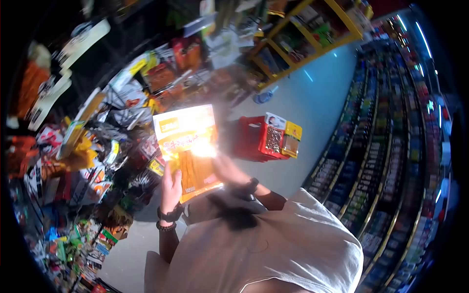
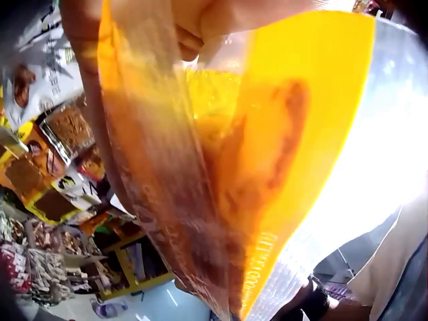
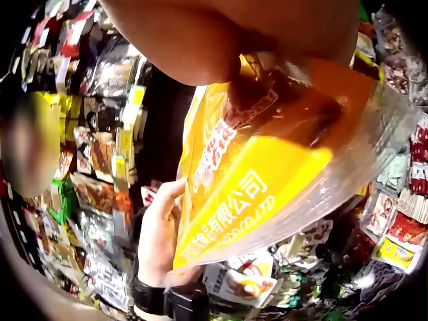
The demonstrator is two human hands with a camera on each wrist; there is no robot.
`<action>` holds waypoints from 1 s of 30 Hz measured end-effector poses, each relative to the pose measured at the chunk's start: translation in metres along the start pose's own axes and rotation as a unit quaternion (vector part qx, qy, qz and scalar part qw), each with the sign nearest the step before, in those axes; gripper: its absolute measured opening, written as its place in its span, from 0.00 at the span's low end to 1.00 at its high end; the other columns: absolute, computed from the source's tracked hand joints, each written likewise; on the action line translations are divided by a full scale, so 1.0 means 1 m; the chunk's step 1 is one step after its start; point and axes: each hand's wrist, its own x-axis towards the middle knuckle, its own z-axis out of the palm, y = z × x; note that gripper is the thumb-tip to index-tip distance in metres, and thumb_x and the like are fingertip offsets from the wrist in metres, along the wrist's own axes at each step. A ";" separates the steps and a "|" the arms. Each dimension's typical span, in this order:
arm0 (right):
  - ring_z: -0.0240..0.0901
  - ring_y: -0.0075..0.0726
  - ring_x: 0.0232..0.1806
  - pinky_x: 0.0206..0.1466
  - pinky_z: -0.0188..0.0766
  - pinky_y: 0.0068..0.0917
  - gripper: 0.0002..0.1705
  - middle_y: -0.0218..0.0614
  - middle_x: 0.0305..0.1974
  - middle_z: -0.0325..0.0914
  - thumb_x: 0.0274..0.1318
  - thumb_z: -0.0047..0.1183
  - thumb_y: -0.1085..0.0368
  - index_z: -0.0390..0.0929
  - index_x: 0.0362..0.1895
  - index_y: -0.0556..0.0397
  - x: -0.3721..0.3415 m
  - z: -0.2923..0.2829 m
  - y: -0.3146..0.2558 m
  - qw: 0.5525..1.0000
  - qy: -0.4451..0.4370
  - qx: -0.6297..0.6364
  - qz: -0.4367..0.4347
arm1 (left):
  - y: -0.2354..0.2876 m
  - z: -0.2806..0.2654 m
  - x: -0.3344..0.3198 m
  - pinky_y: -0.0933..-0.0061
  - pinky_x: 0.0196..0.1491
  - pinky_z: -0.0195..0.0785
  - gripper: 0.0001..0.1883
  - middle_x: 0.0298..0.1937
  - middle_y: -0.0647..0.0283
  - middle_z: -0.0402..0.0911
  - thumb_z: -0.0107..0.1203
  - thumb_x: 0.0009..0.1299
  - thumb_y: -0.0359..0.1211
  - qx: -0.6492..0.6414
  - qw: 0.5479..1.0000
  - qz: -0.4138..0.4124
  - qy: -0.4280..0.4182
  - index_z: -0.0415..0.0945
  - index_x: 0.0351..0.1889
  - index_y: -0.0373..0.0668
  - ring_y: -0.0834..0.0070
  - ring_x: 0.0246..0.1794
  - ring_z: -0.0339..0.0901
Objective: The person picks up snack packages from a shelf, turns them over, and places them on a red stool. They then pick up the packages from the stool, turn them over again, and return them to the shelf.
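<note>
A flat orange-and-yellow plastic food packet with printed lettering is held up in front of the body, glare whitening part of its front. My left hand grips its left edge, thumb lying across the front. At the opposite edge is my right hand, blurred in the head view. Close up in the right wrist view, the right hand's fingers pinch the packet along one side, and the left hand shows beyond it. The left wrist view has the packet bowed, its clear edge catching bright light.
On the floor to the right stands a red basket with a red-and-white pack and a yellow pack at its top. Crowded displays of packaged food line the left. Beyond is a yellow-framed rack; long stocked shelves run down the right.
</note>
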 end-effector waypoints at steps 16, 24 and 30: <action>0.73 0.32 0.47 0.43 0.75 0.26 0.23 0.39 0.52 0.71 0.72 0.34 0.55 0.65 0.60 0.59 -0.115 -0.276 0.158 0.962 0.198 0.188 0.031 | 0.017 0.325 0.038 0.68 0.64 0.57 0.24 0.63 0.54 0.70 0.47 0.72 0.30 -0.090 0.973 -0.095 -0.188 0.61 0.65 0.31 0.67 0.62 0.66; 0.68 0.23 0.34 0.38 0.68 0.29 0.17 0.36 0.28 0.75 0.66 0.40 0.62 0.75 0.37 0.64 -0.130 -0.366 0.229 0.903 0.377 0.199 0.061 | -0.062 0.451 0.063 0.74 0.52 0.63 0.18 0.52 0.60 0.75 0.48 0.70 0.29 -0.092 0.953 -0.174 -0.233 0.69 0.57 0.36 0.73 0.50 0.72; 0.73 0.56 0.30 0.36 0.66 0.47 0.15 0.58 0.24 0.74 0.59 0.41 0.65 0.74 0.29 0.66 -0.079 -0.416 0.287 0.889 0.445 -0.063 0.093 | -0.135 0.497 0.113 0.72 0.37 0.65 0.14 0.44 0.57 0.73 0.44 0.70 0.34 0.309 0.872 0.237 -0.297 0.73 0.48 0.39 0.69 0.36 0.72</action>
